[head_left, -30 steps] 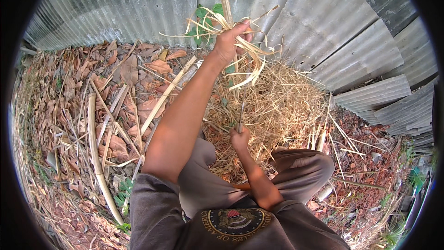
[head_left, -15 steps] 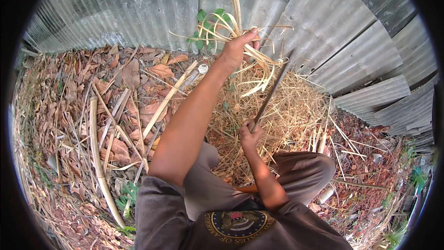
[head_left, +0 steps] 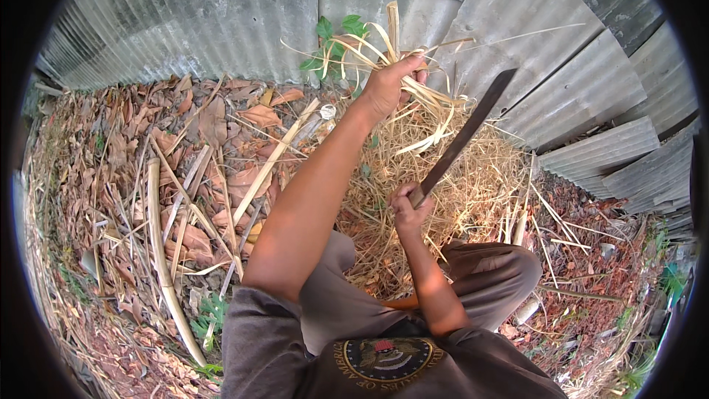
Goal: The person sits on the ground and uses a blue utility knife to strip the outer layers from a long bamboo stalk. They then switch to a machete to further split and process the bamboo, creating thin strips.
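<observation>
My left hand point(head_left: 389, 87), at the end of an outstretched arm, is closed around a bamboo piece point(head_left: 393, 26) with curly pale shavings point(head_left: 436, 107) hanging off it. The bamboo's far end sticks up past my fist; its other end is hard to make out. In my right hand point(head_left: 410, 208), close to my knees, I grip a machete point(head_left: 473, 125) by its handle. The long dark blade slants up and to the right, its flat side showing, apart from the bamboo. A heap of straw-coloured shavings point(head_left: 480, 177) lies beneath the blade.
Corrugated metal sheets point(head_left: 236, 15) stand as a fence along the far side. Dry brown leaves point(head_left: 214, 122) cover the ground at left, with a long bamboo pole point(head_left: 159, 251) and split strips point(head_left: 277, 155) on them. A green plant point(head_left: 325, 48) grows by the fence.
The machete has swung to the right, away from the bamboo, and its blade has turned to show its broad side. My left hand has shifted slightly right, still gripping the bamboo.
</observation>
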Available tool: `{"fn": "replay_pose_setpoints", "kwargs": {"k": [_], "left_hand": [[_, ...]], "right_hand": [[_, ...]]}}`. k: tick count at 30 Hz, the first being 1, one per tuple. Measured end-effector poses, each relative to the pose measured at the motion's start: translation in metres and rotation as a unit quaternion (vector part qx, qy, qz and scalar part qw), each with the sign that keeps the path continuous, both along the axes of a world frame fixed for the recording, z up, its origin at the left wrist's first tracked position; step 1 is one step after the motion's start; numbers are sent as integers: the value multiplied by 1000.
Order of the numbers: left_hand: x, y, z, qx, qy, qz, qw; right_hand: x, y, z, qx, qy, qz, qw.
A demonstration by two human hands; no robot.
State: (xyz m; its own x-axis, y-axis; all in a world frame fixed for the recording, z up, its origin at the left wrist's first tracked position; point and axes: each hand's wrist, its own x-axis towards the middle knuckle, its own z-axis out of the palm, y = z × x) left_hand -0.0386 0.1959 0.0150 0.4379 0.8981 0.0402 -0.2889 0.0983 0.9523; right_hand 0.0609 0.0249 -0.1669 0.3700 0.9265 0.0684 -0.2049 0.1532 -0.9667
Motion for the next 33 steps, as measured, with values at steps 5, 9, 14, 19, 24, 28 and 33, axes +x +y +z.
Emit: {"fn": "replay_pose_setpoints", "kwargs": {"k": [5, 9, 14, 19, 24, 28, 33], "left_hand": [[3, -1, 12, 16, 22, -4, 1000], [-13, 8, -18, 27, -32, -37, 998], [-12, 2, -16, 11, -14, 5, 1000], [2, 5, -6, 5, 49, -60, 997], [-5, -7, -5, -12, 5, -28, 1000], [1, -1, -6, 29, 52, -44, 997], [-1, -2, -6, 6, 35, -32, 999]], "right_hand": [[6, -13, -81, -361, -23, 38, 932], [21, 21, 45, -249, 165, 113, 948], [17, 23, 108, 90, 101, 5, 991], [10, -57, -125, -397, -134, 17, 908], [17, -24, -35, -388, 184, 72, 900], [47, -4, -3, -264, 605, 139, 738], [26, -11, 107, -136, 386, 97, 907]]}}
